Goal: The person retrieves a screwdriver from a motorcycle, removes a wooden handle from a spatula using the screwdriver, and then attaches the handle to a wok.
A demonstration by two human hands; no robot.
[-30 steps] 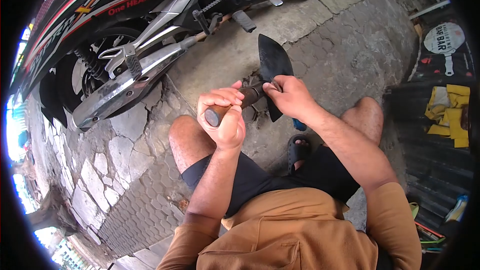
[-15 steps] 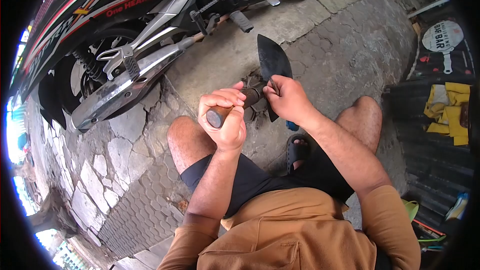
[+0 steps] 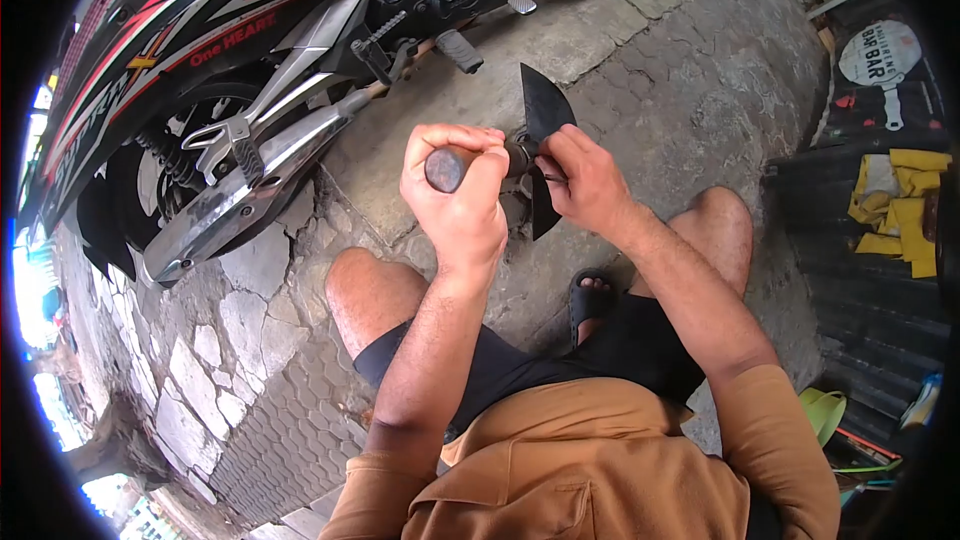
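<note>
My left hand (image 3: 455,195) is closed round the round wooden handle (image 3: 445,170) of a hoe-like tool, its butt end facing up toward me. At the far end of the handle is a broad, dark metal blade (image 3: 546,102), curved along one side; its lower part shows below my right hand. My right hand (image 3: 588,178) is closed at the blade, pinching a thin dark piece (image 3: 553,178) near where handle and blade meet. The fingers hide most of that piece and the joint.
A motorcycle (image 3: 300,70) stands at the upper left on cracked concrete paving (image 3: 690,90). My bent knees and a sandalled foot (image 3: 592,305) are below the tool. On the right are dark corrugated sheeting (image 3: 830,240), yellow cloth (image 3: 905,205) and a round white sign (image 3: 880,55).
My left hand has risen with the handle, whose butt now points more directly at me. The blade is turned more edge-on. My right hand stays beside it with fingers shifted slightly.
</note>
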